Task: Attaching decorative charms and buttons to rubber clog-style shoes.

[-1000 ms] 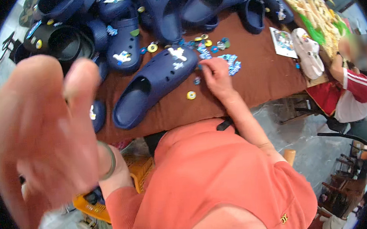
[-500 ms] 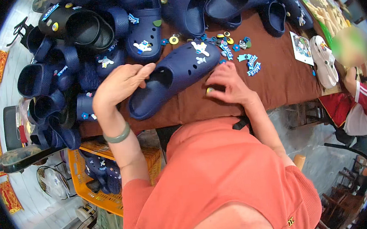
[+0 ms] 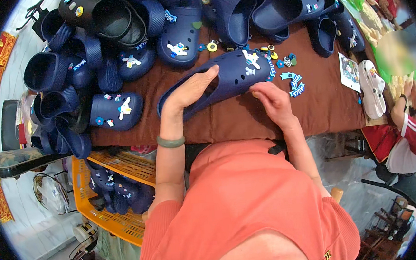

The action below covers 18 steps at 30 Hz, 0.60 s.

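Observation:
A navy clog (image 3: 229, 73) lies slantwise in front of me, its toe to the right. White figure charms (image 3: 251, 59) sit on its top near the toe. My left hand (image 3: 189, 91) grips the clog at its foot opening, with the thumb over the rim and the fingers partly hidden inside. Beside the toe's near edge, my right hand (image 3: 276, 104) pinches a small yellowish charm, mostly covered by the fingertips. Loose blue lettered charms (image 3: 293, 84) and yellow-and-black round charms (image 3: 271, 51) lie just beyond the toe on the brown cloth (image 3: 322, 91).
Several navy clogs (image 3: 47, 72) are heaped at the left and back, with a black clog (image 3: 104, 16) among them. At the right are a picture card (image 3: 349, 72) and a white clog (image 3: 372, 87). A yellow crate (image 3: 83, 188) holds clogs below. Another person's arm (image 3: 401, 107) shows far right.
My left hand has slid further into the clog's opening. My right hand, still pinching the small charm, has come to the edge of the toe. The whole view has shifted slightly.

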Motion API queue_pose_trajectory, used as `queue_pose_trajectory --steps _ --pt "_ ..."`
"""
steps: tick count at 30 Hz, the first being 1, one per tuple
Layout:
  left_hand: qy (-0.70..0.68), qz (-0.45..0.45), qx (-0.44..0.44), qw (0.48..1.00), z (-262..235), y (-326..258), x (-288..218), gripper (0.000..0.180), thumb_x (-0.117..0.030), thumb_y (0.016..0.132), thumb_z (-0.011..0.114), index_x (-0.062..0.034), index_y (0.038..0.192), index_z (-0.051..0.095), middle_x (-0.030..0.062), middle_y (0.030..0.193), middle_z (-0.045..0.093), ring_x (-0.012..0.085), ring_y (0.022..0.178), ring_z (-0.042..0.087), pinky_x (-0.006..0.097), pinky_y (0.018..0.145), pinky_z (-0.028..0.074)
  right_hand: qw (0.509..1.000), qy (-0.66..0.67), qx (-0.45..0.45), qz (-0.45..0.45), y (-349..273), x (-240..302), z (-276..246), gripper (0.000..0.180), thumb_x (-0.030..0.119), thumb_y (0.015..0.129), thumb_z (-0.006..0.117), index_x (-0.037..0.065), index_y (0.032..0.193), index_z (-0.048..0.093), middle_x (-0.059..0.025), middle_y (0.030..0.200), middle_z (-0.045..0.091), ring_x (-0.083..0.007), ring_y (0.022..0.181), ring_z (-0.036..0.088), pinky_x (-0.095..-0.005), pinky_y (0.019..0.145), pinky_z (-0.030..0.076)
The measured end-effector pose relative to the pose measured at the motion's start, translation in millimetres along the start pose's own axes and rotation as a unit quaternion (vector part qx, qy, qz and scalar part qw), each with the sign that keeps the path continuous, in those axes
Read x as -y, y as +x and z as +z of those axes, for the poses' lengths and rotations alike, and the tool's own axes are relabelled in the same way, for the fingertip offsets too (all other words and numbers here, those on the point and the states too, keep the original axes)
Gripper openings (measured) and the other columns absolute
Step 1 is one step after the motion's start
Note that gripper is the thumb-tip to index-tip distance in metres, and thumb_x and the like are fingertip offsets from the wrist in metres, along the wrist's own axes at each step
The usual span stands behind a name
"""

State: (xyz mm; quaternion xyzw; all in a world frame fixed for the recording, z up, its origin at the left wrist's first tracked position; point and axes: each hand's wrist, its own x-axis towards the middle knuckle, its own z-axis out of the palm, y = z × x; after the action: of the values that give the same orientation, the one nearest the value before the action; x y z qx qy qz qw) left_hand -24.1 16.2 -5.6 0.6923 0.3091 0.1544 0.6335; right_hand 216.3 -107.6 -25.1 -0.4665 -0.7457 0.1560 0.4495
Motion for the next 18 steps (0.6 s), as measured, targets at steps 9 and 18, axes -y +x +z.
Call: queue_pose_trajectory --steps 9,18 --pt "0.008 0.047 -0.11 0.993 23.4 -0.8 -5.5 0.048 -0.031 0.102 0.035 0.0058 0.131 0.046 0.0121 0.137 0.049 0.0191 0.129 0.042 0.032 0.111 0.027 0.957 0.189 -0.172 0.139 15.7 8.2 15.5 0.027 -0.003 0.085 0.065 0.0 0.112 0.061 -0.003 0.097 0.065 -0.0087 0.082 0.058 -0.022 0.075 0.049" --pt "-0.051 0.061 -0.07 0.994 18.0 9.4 8.8 0.051 -0.034 0.102 0.036 0.006 0.13 0.047 0.0095 0.135 0.049 0.0166 0.125 0.044 0.03 0.109 0.028 0.985 -0.019 -0.17 0.012 35.3 16.5 18.3 0.032 -0.004 0.074 0.073 0.005 0.104 0.065 -0.0085 0.091 0.06 -0.0187 0.081 0.061 -0.0296 0.068 0.05"
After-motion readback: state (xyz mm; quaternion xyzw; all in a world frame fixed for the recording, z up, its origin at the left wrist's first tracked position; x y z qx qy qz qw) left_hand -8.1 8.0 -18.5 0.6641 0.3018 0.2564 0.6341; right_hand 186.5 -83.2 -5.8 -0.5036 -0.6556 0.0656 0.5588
